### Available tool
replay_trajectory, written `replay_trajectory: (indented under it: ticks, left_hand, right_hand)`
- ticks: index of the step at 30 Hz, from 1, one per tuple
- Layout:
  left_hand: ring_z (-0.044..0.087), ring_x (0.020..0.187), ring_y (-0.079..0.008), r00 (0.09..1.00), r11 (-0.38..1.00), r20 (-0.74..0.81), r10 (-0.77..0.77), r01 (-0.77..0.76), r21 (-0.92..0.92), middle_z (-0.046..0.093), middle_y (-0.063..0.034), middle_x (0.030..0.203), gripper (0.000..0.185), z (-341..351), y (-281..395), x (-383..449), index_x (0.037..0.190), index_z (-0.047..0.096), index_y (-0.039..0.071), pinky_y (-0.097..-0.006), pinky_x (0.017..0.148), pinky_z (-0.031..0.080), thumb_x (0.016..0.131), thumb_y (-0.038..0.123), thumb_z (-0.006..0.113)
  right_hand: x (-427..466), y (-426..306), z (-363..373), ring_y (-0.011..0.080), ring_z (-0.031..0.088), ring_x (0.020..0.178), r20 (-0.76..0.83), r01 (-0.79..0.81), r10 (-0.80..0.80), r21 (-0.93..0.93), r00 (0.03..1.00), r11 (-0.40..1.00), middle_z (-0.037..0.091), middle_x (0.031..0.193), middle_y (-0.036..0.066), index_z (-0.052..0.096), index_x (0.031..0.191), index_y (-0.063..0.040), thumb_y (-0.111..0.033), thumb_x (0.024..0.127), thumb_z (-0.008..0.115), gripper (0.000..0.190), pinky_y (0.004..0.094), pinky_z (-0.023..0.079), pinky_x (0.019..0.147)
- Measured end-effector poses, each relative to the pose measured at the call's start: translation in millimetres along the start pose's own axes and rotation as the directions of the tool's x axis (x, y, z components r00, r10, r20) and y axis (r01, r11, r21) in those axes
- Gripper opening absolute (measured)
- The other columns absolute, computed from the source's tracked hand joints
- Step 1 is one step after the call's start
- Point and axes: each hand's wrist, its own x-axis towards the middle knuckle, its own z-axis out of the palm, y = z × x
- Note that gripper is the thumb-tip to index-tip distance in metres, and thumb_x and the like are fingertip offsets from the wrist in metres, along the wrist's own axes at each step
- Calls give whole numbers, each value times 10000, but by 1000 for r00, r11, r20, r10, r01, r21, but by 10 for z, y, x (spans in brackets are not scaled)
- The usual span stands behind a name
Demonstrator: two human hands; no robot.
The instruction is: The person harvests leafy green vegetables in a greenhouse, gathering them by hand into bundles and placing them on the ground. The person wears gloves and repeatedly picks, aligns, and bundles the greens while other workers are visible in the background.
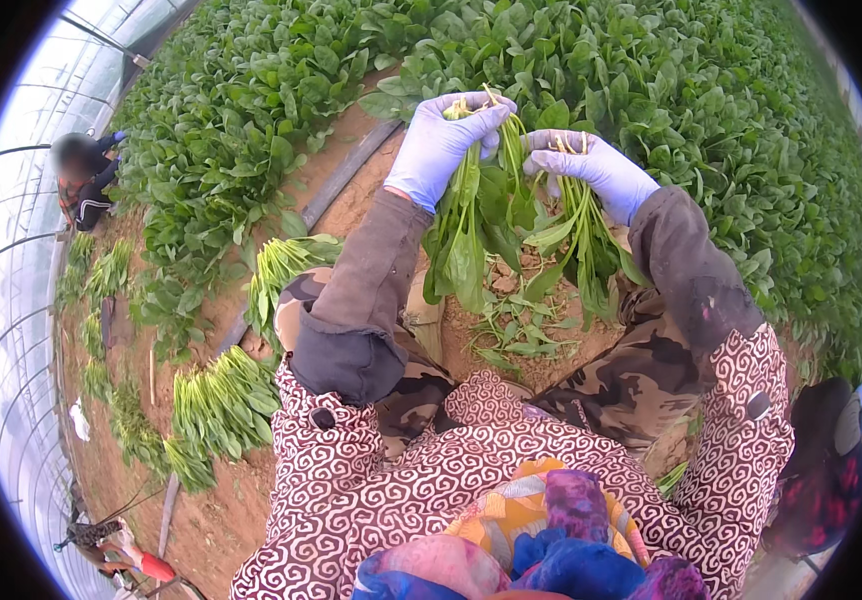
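My left hand (452, 142), in a pale purple disposable glove, is closed around the root ends of a bunch of leafy greens (468, 240) that look like spinach. The leaves hang downward from it. Close beside it on the right, my right hand (588, 165), gloved alike, grips a second bunch of greens (585, 240) near its pale roots, leaves hanging. A few stems hang between the two hands. Below them, loose leaves (525, 330) lie scattered on the bare soil between my knees.
Dense growing greens (663, 75) spread ahead. Cut bunches (225, 401) lie in rows on the soil at left, beside a long dark strip (348, 172). A person (86, 180) crouches at far left; another (821, 465) is close at right. Greenhouse film (11, 262) curves along the left.
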Motion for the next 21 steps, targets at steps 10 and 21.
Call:
replay_trajectory:
  ticks: [10,21]
  left_hand:
    - [510,559,-69,990,980,142,4,25,-200,580,18,659,302,-298,47,35,1139,632,-15,-204,531,412,891,156,619]
    - [465,556,-61,984,986,158,-86,106,-126,539,28,656,286,-89,-10,-1,1127,632,-16,-206,528,390,907,167,621]
  right_hand:
    - [-91,25,-89,59,517,696,-75,89,-94,-71,993,994,582,906,-9,583,1250,-51,-266,816,728,505,214,434,678]
    - [14,-35,68,57,511,573,-202,12,-45,-159,978,987,605,731,-26,672,921,-35,-225,820,734,224,221,414,567]
